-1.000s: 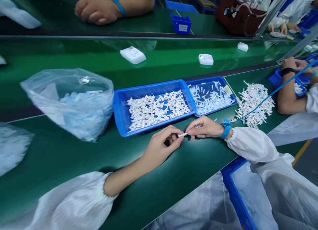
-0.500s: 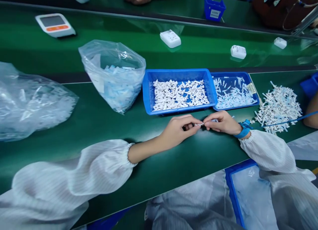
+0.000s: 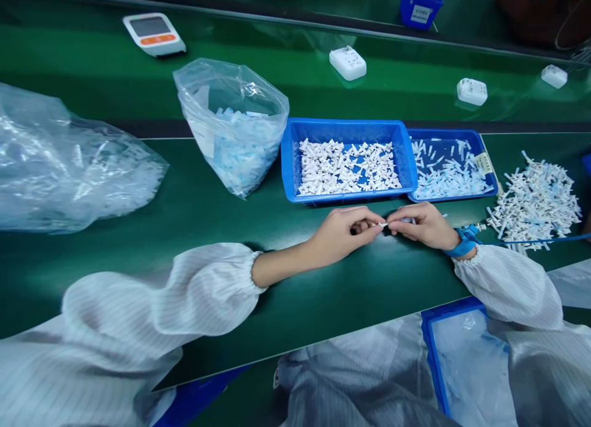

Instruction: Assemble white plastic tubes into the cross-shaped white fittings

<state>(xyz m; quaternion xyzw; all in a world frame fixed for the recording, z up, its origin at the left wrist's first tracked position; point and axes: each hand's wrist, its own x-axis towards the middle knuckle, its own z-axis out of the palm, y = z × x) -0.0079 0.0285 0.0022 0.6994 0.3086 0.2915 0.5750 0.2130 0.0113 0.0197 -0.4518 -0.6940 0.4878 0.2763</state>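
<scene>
My left hand (image 3: 353, 233) pinches a small white plastic piece (image 3: 383, 224) between thumb and fingertips, just above the green table. My right hand (image 3: 422, 225), with a blue wrist strap (image 3: 464, 241), is closed at the right end of this piece, its fingertips nearly meeting the left ones. Something pale blue shows under its curled fingers, too small to make out fully. Behind my hands stands a blue tray (image 3: 289, 168) of small white pieces. Beside it is a shallower blue tray (image 3: 493, 179) holding pale blue strips. A pile of white-and-blue pieces (image 3: 535, 202) lies to the right.
Two clear bags, an upright one of pale blue pieces (image 3: 242, 147) and a lying one (image 3: 83, 168), are at left. A green belt (image 3: 277, 76) behind carries a white-and-orange device (image 3: 154, 34) and several white housings (image 3: 348, 63). A blue bin (image 3: 420, 7) stands beyond.
The whole view has shifted, so things appear further right. Items on the belt have moved slightly right relative to the trays. My hands stay together at the small white piece.
</scene>
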